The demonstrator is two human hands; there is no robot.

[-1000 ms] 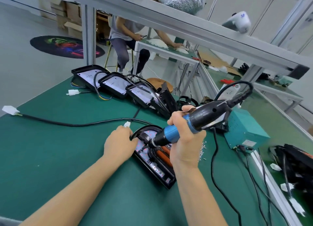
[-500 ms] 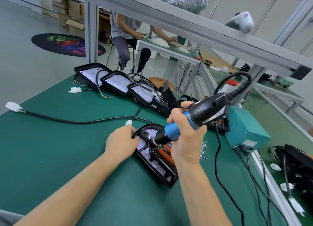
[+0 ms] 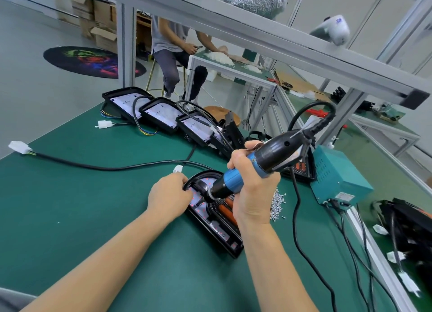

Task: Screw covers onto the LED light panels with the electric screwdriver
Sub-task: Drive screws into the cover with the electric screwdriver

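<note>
- Little has moved since the earlier frames: the screwdriver (image 3: 254, 169) tip stays down on the panel (image 3: 217, 220), and the left hand (image 3: 169, 198) has kept its place at the panel's rounded far end; only the view has shifted slightly.
- Right hand (image 3: 253, 194) has its fingers wrapped round the screwdriver's blue grip, holding it tilted, tip low to the left, black body rising to the right.
- The tip meets the panel's upper part, just right of the left hand.
- Left hand rests on the panel's rounded rim with fingers curled over it; whether they clasp the rim or just press cannot be told.
- The panel lies flat on the green table (image 3: 70, 206), between the two hands, its long side running toward the near right.
- A heap of screws (image 3: 277, 205) lies just right of the panel, behind the right wrist.
- A teal box (image 3: 339, 178) sits farther right of the panel, its cables trailing toward the near edge.
- A row of more panels (image 3: 161, 114) stands behind the panel, well apart from it.
- A black cable (image 3: 105, 166) with a white plug (image 3: 19, 146) runs left from the panel's far end.
- Another person (image 3: 173, 52) sits at a bench well behind the row.
</note>
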